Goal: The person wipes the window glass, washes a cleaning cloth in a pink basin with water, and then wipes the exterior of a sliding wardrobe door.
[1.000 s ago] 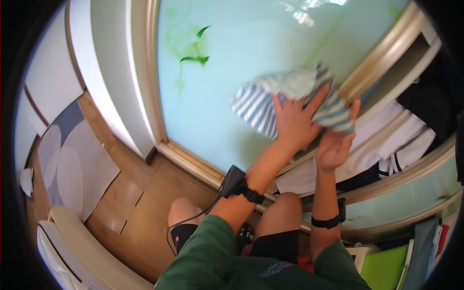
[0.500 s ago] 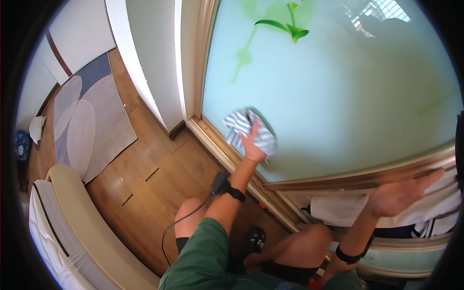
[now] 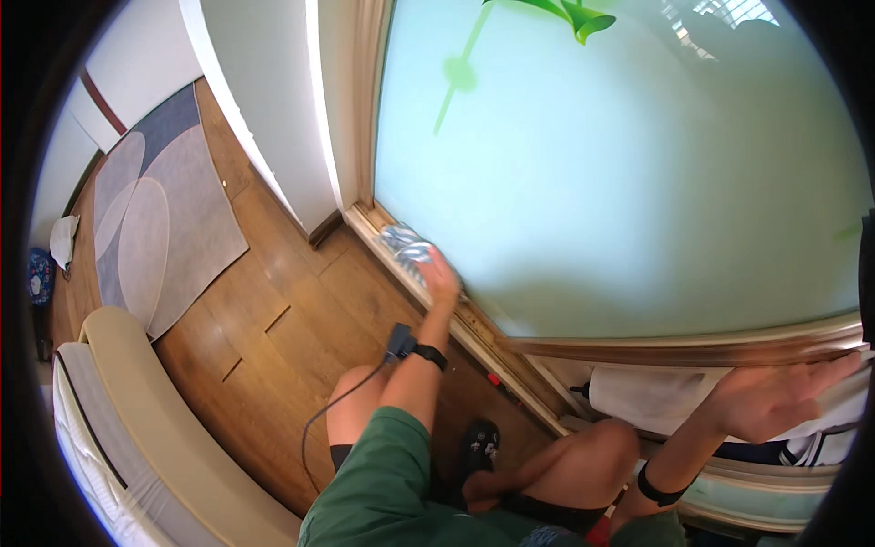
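Note:
My left hand (image 3: 440, 276) is closed on a blue-and-white striped cloth (image 3: 401, 242). It presses the cloth down on the cream frame ledge (image 3: 476, 325) at the foot of a frosted glass door panel (image 3: 620, 182) with green leaf patterns. Part of the cloth is smeared by motion. Over on the right, my right hand (image 3: 766, 401) has its fingers stretched out beside the panel's wooden edge (image 3: 656, 352). Nothing shows in it; whether its fingertips touch the edge, I cannot tell.
White and dark folded fabrics (image 3: 638, 397) lie inside the cabinet by my right arm. A beige padded bed edge (image 3: 173, 401) runs along the left. Farther off, a grey patterned rug (image 3: 173, 219) covers part of the wooden floor (image 3: 283, 273). A cable (image 3: 319, 419) hangs from my left wrist.
My left hand has moved with the cloth from the glass down and left onto the frame ledge. The right hand has shifted slightly right and down, its fingers still stretched out.

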Motion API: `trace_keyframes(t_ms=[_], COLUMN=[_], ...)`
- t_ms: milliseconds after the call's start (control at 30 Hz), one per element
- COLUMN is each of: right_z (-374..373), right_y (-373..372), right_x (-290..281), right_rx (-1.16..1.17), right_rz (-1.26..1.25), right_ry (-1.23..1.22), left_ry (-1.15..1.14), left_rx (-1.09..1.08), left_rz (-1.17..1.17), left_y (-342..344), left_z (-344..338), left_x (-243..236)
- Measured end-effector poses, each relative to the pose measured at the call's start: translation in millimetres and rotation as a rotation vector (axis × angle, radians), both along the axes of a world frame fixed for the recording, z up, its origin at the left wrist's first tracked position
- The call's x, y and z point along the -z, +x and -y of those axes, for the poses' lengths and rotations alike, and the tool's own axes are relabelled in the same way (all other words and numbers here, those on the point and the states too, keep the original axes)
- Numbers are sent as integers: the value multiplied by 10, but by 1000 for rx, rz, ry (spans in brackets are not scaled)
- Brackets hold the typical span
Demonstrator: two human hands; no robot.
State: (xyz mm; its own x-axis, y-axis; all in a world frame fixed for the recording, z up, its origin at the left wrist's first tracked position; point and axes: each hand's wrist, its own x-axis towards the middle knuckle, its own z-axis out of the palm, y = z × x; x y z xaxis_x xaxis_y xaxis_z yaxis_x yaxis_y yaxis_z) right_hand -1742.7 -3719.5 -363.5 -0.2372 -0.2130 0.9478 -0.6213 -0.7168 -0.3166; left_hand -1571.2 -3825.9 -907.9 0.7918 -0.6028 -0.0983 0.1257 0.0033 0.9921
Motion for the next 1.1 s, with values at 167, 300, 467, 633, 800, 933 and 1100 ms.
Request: trace_keyframes(t_ms=[167,300,467,633,800,933,1100], right_z=[-21,-71,-63,70,-45,5,-67], right_y=[-118,-241,-130,-207,-435,-467,-62], right_x=[-57,-37,-24,-23,-85,-21,-42], right_rx=[4,144,169,-281,-482,-365,56], right_rz=[-83,-229,-136,-16,-316,-122,-122], right_ry=[-14,-22,-39,-146,56,-162,64], left_ry=[9,71,48,147,-62,11,116], left_rx=[186,371,87,144,140,216,263], left_rz=[-5,382,371,379,156,115,72], left_y=[-1542,-1224,142,908,811,367,114], left_z=[-781,-854,97,471,409,133,-412], left_x=[-531,-609,-473,-491,-601,-506,-341])
